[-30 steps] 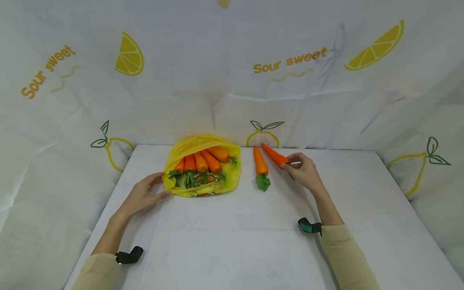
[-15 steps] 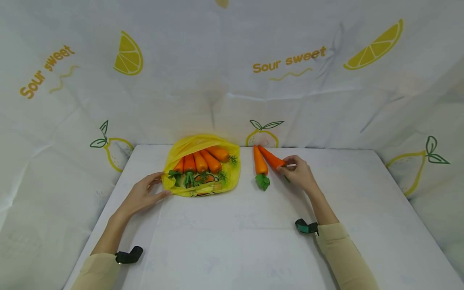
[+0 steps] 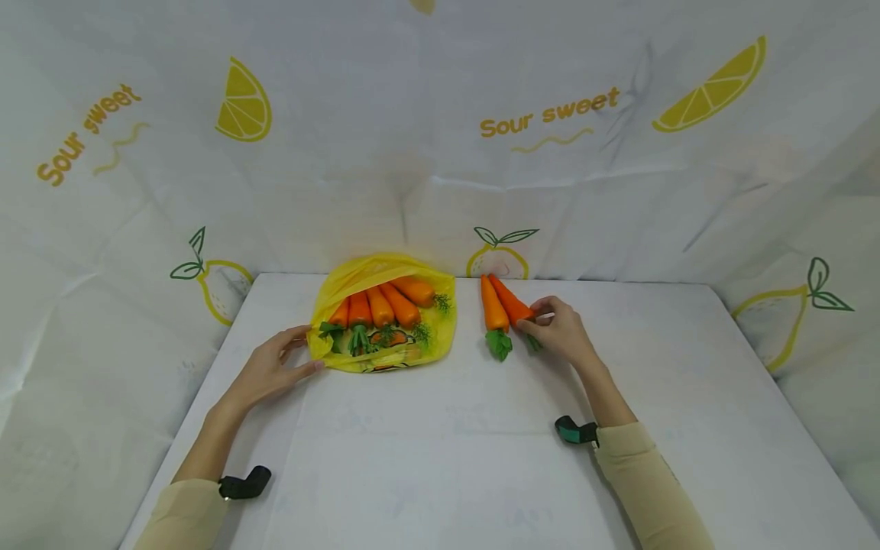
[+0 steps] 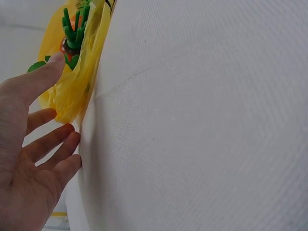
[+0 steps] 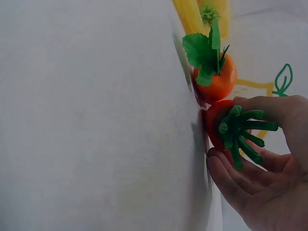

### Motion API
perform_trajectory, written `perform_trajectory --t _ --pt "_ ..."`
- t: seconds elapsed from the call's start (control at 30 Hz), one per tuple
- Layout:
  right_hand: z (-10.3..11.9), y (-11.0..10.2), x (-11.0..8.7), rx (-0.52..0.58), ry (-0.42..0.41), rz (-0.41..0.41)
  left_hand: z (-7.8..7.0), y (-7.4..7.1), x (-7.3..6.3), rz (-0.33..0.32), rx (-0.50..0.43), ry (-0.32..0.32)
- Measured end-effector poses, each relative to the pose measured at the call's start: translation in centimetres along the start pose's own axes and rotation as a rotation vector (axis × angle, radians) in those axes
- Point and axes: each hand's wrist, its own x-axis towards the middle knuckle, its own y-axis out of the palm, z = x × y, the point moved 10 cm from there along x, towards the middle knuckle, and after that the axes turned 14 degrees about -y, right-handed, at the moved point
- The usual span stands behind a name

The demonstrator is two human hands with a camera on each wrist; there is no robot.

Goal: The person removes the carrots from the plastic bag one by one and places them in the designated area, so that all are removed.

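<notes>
A yellow plastic bag [image 3: 440, 336] lies at the back of the table, its mouth facing the front, with several carrots [image 3: 402, 309] inside, green tops outward. My left hand [image 3: 271, 367] is at the bag's left edge, thumb and fingers spread and relaxed; in the left wrist view the fingertips [image 4: 48, 113] are beside the yellow plastic. To the right of the bag lies an orange carrot [image 3: 493, 305] with a leafy top. Against it lies a redder carrot [image 3: 511, 302], which my right hand [image 3: 560, 328] holds by its thick end, thumb and fingers around it.
The white table [image 3: 426, 458] ends at the back against a white cloth [image 3: 406, 168] printed with lemons. Each wrist carries a dark camera, one on the left [image 3: 246, 483] and one on the right [image 3: 576, 431].
My right hand has moved left, swinging the redder carrot in until it lies alongside the other loose carrot. The left hand and the bag have hardly moved.
</notes>
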Motion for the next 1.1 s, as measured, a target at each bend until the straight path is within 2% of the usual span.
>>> perform_trajectory --t 0.23,0.6,0.83,1.1 --pt "0.3 0.2 0.0 -0.024 -0.006 0.008 0.1 0.0 0.0 0.0 0.0 -0.002" --pt "1.4 -0.5 0.4 -0.019 -0.057 -0.025 -0.1 0.0 0.0 0.005 -0.001 -0.008" --pt "2.8 -1.3 1.0 -0.022 -0.106 -0.06 -0.2 0.0 0.0 0.003 0.006 -0.008" --pt "4.7 -0.9 1.8 -0.016 -0.143 -0.041 -0.2 0.0 -0.1 0.004 0.007 -0.004"
